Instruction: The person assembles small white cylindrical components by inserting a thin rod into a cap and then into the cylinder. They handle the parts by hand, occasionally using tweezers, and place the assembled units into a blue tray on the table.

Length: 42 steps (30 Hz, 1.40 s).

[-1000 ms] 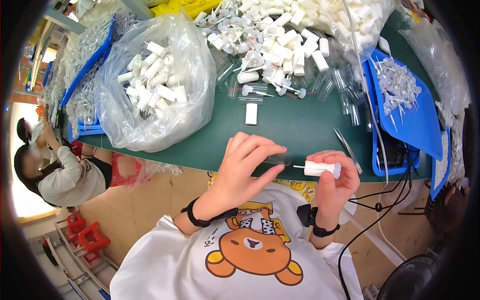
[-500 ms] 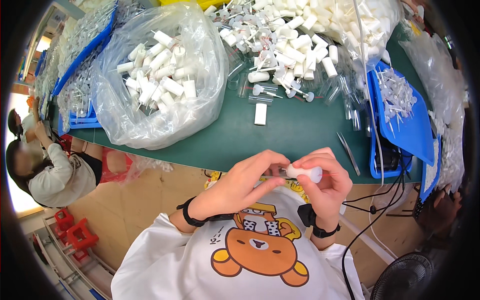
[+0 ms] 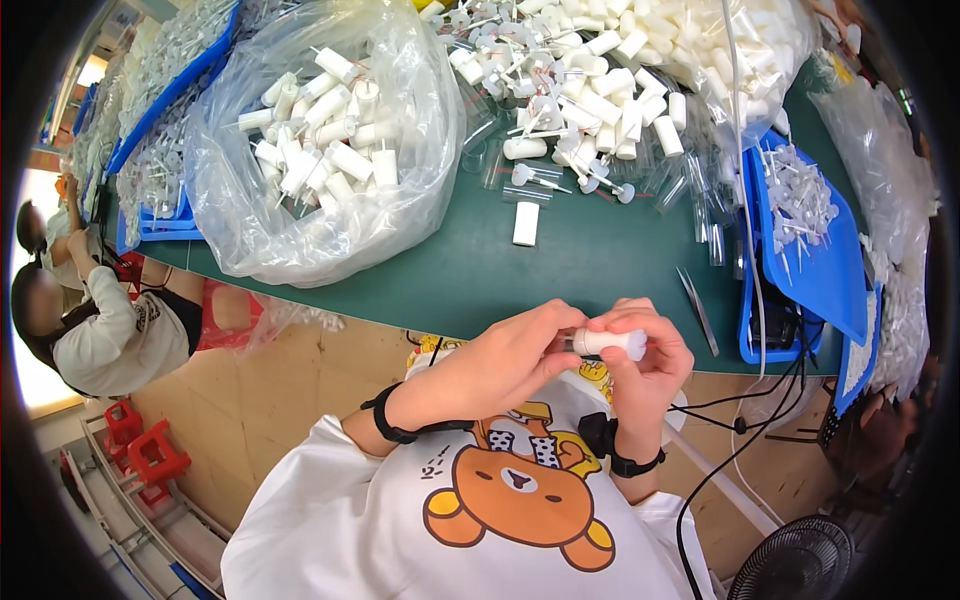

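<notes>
Just beyond the table's near edge, my right hand grips a white cylinder with a pale disc on its right end. A clear tube meets the cylinder's left end, partly hidden by fingers. My left hand closes its thumb and fingers on that tube. How far the cylinder sits inside the tube I cannot tell. A lone white cylinder stands out on the green table ahead of my hands. Metal tweezers lie to the right.
At the left, a clear plastic bag holds white cylinders with thin stems. Loose white cylinders, stemmed parts and clear tubes pile up farther back. Blue trays stand at the right, near hanging cables. Another person sits at far left.
My left hand has moved slightly right, and the clear tube and white cylinder are closer together. The right hand has shifted slightly left. The whole view has also shifted a little.
</notes>
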### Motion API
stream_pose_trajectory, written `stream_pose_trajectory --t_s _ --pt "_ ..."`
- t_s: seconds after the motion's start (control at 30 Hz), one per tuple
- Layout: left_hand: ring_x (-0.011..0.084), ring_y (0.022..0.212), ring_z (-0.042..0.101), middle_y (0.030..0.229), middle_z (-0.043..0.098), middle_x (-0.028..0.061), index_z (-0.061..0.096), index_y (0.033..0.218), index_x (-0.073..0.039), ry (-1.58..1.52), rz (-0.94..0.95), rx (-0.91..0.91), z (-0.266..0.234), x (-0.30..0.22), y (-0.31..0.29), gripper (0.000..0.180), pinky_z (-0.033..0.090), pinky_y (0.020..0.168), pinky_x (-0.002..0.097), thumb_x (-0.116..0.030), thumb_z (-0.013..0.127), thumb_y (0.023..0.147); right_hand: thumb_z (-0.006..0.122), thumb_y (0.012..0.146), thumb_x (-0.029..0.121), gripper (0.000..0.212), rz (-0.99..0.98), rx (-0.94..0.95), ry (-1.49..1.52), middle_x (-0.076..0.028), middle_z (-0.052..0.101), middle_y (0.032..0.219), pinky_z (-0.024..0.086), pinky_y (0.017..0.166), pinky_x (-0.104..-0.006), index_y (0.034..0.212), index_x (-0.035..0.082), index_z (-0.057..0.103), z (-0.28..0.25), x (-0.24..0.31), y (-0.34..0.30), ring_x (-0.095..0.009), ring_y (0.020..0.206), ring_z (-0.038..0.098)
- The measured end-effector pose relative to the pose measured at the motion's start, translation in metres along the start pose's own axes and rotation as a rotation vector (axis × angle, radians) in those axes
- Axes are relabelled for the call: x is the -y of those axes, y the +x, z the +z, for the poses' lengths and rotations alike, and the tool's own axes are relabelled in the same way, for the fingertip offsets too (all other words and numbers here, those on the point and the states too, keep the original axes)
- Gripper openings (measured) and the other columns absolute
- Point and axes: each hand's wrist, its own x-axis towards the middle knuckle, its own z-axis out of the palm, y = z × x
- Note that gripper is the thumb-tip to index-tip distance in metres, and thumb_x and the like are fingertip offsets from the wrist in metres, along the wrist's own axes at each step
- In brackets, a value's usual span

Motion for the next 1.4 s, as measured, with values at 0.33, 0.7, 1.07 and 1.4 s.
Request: stream_pose_trajectory --t_s 0.33,0.7,1.07,1.4 --pt "0.0314 0.079 0.060 0.091 0.056 0.0172 0.038 0.114 0.002 -0.115 -0.068 0.012 -0.004 0.002 0.002 0.030 0.047 0.068 0.0347 -0.007 0.052 0.089 0.066 0.073 -0.006 0.018 0.160 -0.103 0.099 -0.009 0.059 0.100 0.043 0.080 -0.0294 0.090 -0.002 0.065 0.013 -0.012 -0.003 -0.017 0.094 0.049" --pt "0.0274 0.063 0.051 0.081 0.053 0.0122 0.051 0.106 0.000 0.213 0.230 -0.077 -0.013 -0.001 0.013 0.030 0.041 0.055 0.0333 -0.007 0.060 0.078 0.073 0.073 0.013 0.036 0.043 0.118 0.267 -0.015 0.050 0.110 0.042 0.086 -0.0345 0.102 -0.001 0.058 -0.002 -0.009 0.009 -0.023 0.100 0.051" --pt "0.0280 0.070 0.053 0.085 0.054 0.0152 0.052 0.102 0.003 0.066 0.131 -0.053 -0.010 -0.010 0.019 0.025 0.043 0.062 0.0317 -0.013 0.043 0.084 0.068 0.075 0.005 0.019 -0.099 0.076 0.223 -0.017 0.048 0.113 0.038 0.092 -0.0428 0.091 0.002 0.059 0.009 -0.032 0.008 -0.028 0.107 0.047" --pt "0.0086 0.060 0.042 0.071 0.047 0.0022 0.050 0.088 -0.001 -0.649 -0.412 0.148 -0.005 0.000 0.019 0.032 0.034 0.054 0.0230 -0.028 0.033 0.094 0.047 0.089 0.032 0.047 0.240 0.079 0.502 -0.021 0.049 0.118 0.041 0.094 -0.0401 0.116 -0.006 0.047 0.033 -0.031 0.007 -0.029 0.111 0.048"
